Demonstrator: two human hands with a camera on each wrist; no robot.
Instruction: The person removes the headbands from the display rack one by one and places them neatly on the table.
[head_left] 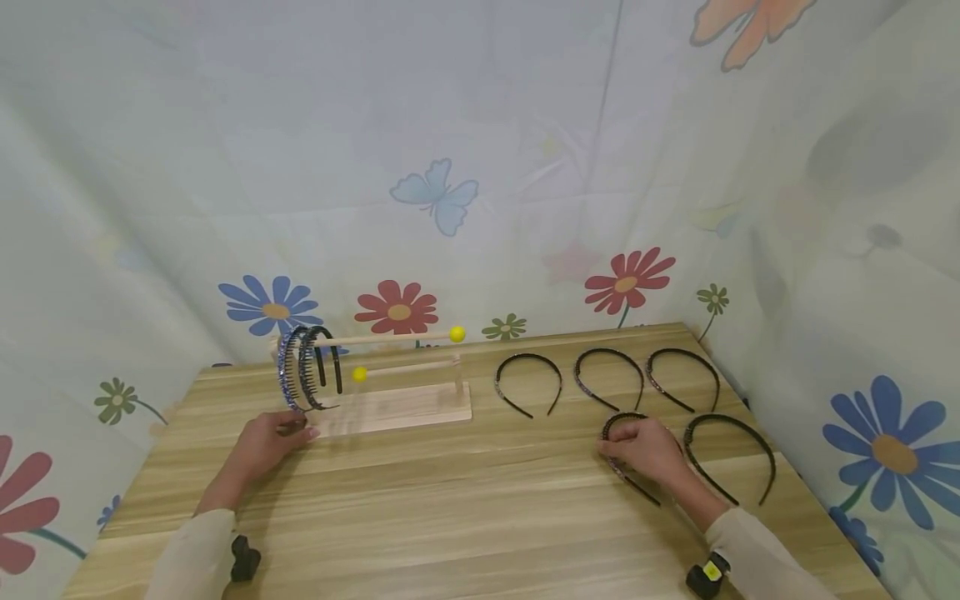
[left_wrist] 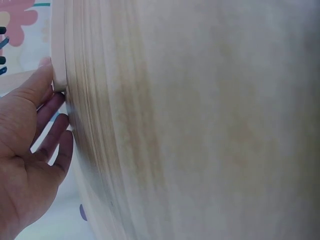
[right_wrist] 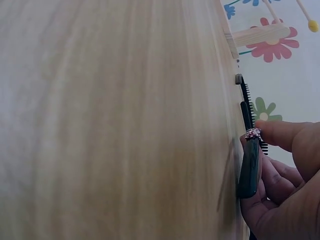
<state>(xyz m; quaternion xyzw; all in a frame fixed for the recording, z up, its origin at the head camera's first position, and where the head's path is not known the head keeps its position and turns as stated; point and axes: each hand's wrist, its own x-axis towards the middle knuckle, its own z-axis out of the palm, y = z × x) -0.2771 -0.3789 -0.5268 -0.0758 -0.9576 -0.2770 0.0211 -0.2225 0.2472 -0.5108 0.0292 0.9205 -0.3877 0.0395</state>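
On the wooden table, my right hand (head_left: 647, 448) pinches a black toothed headband (head_left: 636, 485) between thumb and fingers. In the right wrist view the glittery stone trim and a dark end of this headband (right_wrist: 249, 172) show close to the tabletop. My left hand (head_left: 266, 443) is at the near left corner of a wooden headband rack (head_left: 420, 406), with thumb and fingers about the end of its base board (left_wrist: 59, 45). Several headbands hang at the left end of the rack's rods, among them a blue glittery headband (head_left: 284, 375) and a black headband (head_left: 336, 358).
Right of the rack, a headband (head_left: 528, 357), a second headband (head_left: 611, 352) and a third headband (head_left: 684, 352) lie in a row on the table (head_left: 450, 517). Another headband (head_left: 738, 423) lies right of my right hand. The rack's rods end in yellow balls (head_left: 457, 334). A flowered curtain (head_left: 510, 208) hangs behind.
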